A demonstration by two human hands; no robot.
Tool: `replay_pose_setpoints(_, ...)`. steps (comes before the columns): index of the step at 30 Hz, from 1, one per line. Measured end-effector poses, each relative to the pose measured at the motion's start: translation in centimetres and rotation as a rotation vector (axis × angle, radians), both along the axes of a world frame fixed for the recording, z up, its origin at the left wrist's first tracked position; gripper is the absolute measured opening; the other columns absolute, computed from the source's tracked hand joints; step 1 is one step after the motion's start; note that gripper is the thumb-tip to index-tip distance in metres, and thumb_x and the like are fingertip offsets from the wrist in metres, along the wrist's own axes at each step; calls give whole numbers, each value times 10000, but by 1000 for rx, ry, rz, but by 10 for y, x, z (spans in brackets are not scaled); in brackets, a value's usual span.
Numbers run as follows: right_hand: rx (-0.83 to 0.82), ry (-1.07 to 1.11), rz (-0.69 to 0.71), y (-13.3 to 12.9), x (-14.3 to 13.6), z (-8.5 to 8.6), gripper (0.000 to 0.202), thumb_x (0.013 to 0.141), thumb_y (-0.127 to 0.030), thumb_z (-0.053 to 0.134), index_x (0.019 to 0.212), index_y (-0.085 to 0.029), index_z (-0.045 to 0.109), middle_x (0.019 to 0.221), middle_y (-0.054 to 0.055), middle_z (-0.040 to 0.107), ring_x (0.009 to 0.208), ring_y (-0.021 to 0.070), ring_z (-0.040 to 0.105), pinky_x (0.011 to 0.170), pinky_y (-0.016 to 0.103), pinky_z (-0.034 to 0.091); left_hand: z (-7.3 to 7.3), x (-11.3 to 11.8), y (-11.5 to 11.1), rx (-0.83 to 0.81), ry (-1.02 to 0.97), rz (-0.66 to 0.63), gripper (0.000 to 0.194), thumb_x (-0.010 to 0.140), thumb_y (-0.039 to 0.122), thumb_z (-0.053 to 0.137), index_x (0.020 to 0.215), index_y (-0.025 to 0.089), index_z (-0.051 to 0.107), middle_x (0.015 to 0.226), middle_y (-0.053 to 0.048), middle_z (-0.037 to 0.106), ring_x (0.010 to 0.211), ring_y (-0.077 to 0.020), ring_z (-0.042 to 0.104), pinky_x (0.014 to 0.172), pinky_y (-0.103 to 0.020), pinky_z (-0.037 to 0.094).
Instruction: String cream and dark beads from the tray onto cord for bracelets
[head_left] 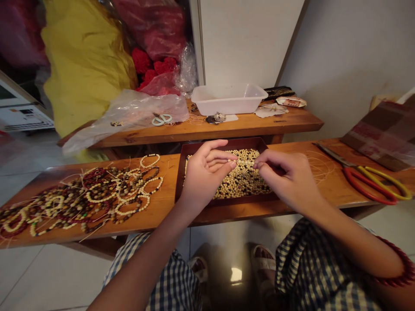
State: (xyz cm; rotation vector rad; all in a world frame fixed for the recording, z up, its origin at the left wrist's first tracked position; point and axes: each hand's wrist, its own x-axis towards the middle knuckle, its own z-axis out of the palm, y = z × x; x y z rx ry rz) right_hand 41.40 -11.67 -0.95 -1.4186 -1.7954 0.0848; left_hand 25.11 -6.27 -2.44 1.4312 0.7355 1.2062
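A dark red tray (179, 177) on the wooden bench holds many small cream and dark beads (240, 179). Above its left part is my left hand (207, 170), thumb and fingers pinched at a short row of cream beads (244, 163). My right hand (285, 175) is over the tray's right side, its thumb and forefinger closed at the other end of that row. The string itself is too fine to make out. To the left, a pile of beaded bracelets (97, 196) lies on the bench, some with loose string ends.
Red-and-yellow-handled scissors (369, 179) and a taped cardboard box (382, 134) lie at the right. On the bench behind stand a white plastic container (230, 103), small light-handled scissors (161, 119) and a clear plastic bag (129, 110). A yellow bag (84, 60) is behind at left.
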Motion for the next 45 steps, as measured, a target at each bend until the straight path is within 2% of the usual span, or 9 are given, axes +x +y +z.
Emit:
replay_pose_setpoints(4, -8, -52, 0, 0, 0, 1, 153, 757, -136, 489, 647, -184, 584, 514, -36, 535, 465, 85, 451, 478, 211, 337, 0, -2, 0, 66, 62, 26, 393, 710, 120, 669, 1076, 149, 530, 840, -32, 702, 807, -128, 672, 768, -248, 541)
replay_pose_setpoints(8, -7, -152, 20, 0, 4, 1, 170, 800, -144, 486, 761, -177, 648, 609, -14, 628, 507, 96, 519, 514, 218, 373, -2, -6, 2, 167, 136, 54, 381, 738, 125, 639, 1101, 162, 530, 855, -30, 700, 830, -130, 674, 770, -244, 545)
replay_pose_setpoints(14, 47, -333, -23, -1, 9, -6, 240, 860, -212, 458, 956, -196, 678, 896, 61, 719, 757, 192, 660, 662, 287, 449, -5, -9, 5, 266, 204, 83, 379, 755, 122, 617, 1121, 169, 529, 858, -23, 698, 839, -125, 675, 760, -231, 555)
replay_pose_setpoints(19, 3, -409, -70, -1, 8, -9, 256, 874, -234, 452, 1020, -226, 662, 841, 62, 715, 762, 199, 655, 654, 287, 440, -6, -10, 6, 304, 238, 101, 369, 765, 134, 608, 1123, 170, 528, 865, -28, 696, 848, -132, 676, 780, -250, 560)
replay_pose_setpoints(24, -108, -244, -41, -1, 2, -7, 196, 887, -240, 441, 926, -211, 630, 787, 24, 689, 667, 149, 608, 610, 258, 404, -8, -8, 5, 283, 218, 95, 365, 772, 131, 602, 1126, 175, 526, 875, -25, 696, 859, -128, 673, 789, -248, 557)
replay_pose_setpoints(27, -175, -76, -5, 0, 0, -7, 163, 891, -218, 416, 928, -196, 573, 778, 13, 650, 677, 133, 580, 620, 248, 401, -4, -6, 2, 199, 149, 78, 351, 770, 125, 606, 1110, 165, 527, 891, -37, 700, 872, -131, 673, 803, -251, 553)
replay_pose_setpoints(33, -168, 85, 23, 4, 3, -11, 96, 890, -243, 423, 852, -195, 497, 760, 15, 588, 673, 140, 537, 624, 265, 405, 7, -5, 1, 12, 26, 38, 331, 774, 125, 602, 1092, 136, 511, 883, -60, 704, 770, -135, 686, 796, -288, 559)
replay_pose_setpoints(40, -102, 82, -65, 1, 3, -6, 117, 872, -238, 488, 852, -199, 596, 790, 16, 651, 707, 144, 579, 628, 257, 408, 7, -8, 2, -6, 17, 13, 340, 789, 141, 592, 1117, 137, 503, 901, -61, 705, 725, -126, 679, 774, -281, 553)
replay_pose_setpoints(45, -27, 28, -58, 0, 3, -7, 118, 857, -194, 504, 866, -207, 622, 829, 18, 687, 756, 154, 622, 682, 263, 439, 5, -8, 3, 5, 20, -2, 344, 799, 138, 578, 1134, 126, 499, 910, -72, 702, 665, -99, 644, 683, -240, 537)
